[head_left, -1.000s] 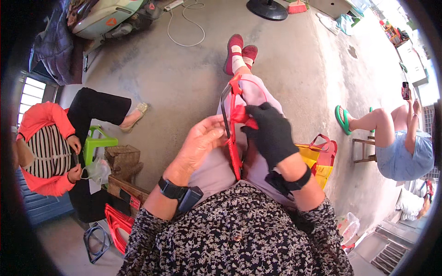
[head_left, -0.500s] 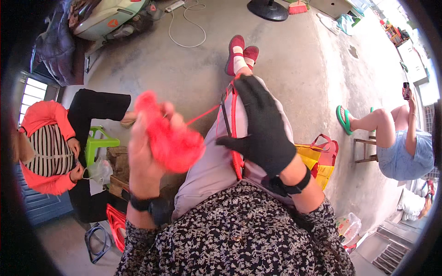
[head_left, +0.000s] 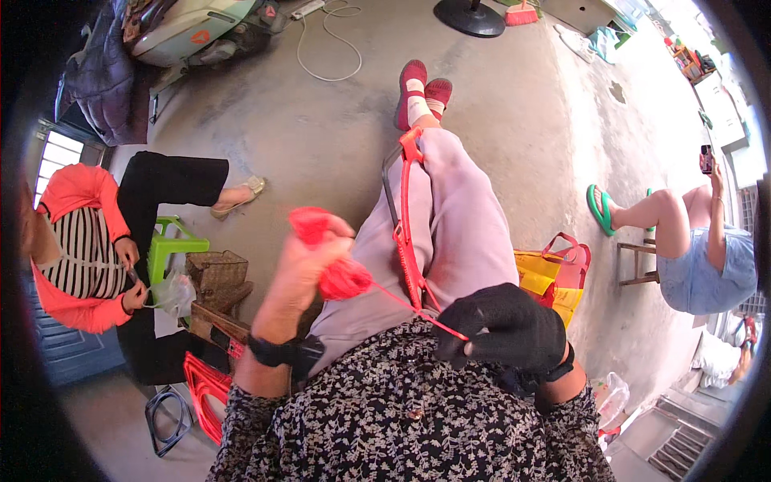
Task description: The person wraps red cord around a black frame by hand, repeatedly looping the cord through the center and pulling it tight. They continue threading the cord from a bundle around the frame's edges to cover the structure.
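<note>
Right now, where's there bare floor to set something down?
Bare floor shows between the maroon shoes and green flip-flops, and between the white extension cord and beige shoe. Crowded: around the green stool and brown basket.

The frame (head_left: 404, 241) lies lengthwise on the thighs (head_left: 474, 209), shoes (head_left: 403, 96) beyond its far end. Left of the frame: the left hand (head_left: 301, 269) with the yarn bundle (head_left: 345, 280) in it, then the basket (head_left: 215, 275), then the stool (head_left: 161, 255). Right of the frame: the right hand (head_left: 514, 329), by its near end, and the bag (head_left: 534, 281). Beyond the frame, far left: the scooter (head_left: 193, 34).
</note>
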Motion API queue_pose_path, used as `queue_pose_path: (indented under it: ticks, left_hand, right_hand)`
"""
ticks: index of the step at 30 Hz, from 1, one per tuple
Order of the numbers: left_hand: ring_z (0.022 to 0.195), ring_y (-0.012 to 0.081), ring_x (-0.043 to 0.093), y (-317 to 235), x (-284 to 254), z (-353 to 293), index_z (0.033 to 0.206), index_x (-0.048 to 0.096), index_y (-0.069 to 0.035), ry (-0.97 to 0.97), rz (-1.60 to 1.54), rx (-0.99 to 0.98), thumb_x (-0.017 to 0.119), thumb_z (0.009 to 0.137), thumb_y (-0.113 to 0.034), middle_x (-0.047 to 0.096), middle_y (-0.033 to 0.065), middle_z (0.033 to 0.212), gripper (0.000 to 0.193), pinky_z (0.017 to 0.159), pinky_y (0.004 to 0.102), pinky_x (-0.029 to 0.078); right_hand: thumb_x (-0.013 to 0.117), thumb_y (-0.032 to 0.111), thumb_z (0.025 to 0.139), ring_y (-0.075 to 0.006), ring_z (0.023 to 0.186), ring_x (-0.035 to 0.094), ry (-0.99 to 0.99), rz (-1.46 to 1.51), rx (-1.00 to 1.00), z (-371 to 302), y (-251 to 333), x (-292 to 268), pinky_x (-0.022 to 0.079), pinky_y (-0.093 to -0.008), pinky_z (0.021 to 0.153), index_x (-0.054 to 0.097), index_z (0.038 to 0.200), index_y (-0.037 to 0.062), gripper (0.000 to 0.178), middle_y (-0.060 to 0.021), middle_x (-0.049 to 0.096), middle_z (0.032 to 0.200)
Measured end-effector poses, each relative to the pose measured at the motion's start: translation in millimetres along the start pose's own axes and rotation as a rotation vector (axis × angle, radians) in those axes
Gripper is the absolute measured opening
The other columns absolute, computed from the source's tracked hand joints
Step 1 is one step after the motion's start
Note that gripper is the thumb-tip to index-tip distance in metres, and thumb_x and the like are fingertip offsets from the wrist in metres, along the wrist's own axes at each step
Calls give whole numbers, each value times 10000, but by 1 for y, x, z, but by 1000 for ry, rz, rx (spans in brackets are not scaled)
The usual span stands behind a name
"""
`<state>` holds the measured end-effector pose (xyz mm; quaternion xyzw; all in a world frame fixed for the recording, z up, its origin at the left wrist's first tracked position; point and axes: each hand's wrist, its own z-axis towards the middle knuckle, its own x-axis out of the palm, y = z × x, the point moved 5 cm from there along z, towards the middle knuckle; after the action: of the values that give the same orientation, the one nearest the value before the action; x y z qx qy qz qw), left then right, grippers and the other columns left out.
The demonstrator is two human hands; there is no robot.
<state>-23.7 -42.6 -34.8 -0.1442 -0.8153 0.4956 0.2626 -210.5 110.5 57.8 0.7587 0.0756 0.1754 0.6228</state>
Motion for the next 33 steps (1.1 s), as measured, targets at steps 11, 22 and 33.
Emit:
queue_pose_path:
  ticks: [11,22,33]
  left_hand:
    - [729,107,606,11,45,24,878,644,-26,-120,589,154,789,713,-193,655,33,784,276,689,294,498]
    - [887,218,627,-39,34,20,1041,587,18,-314,1417,889,633,730,67,602,124,1017,318,834,317,505]
    - [861,209,649,-39,54,16,1044,587,41,-192,657,591,655,737,73,557,158,1208,316,727,284,554]
  right_hand:
    - [631,89,872,-167,734,629,-383,-220,-79,-17,40,1,497,-302,699,661,957,-4,129,-93,667,820]
    - [669,226,794,-282,830,662,-527,-647,106,81,-66,-80,512,-346,717,618,1060,70,313,-129,676,898]
    - [566,103,871,-209,1028,598,-713,-329,-267,78,-61,-102,453,-320,931,544,1192,-13,343,-116,620,1142]
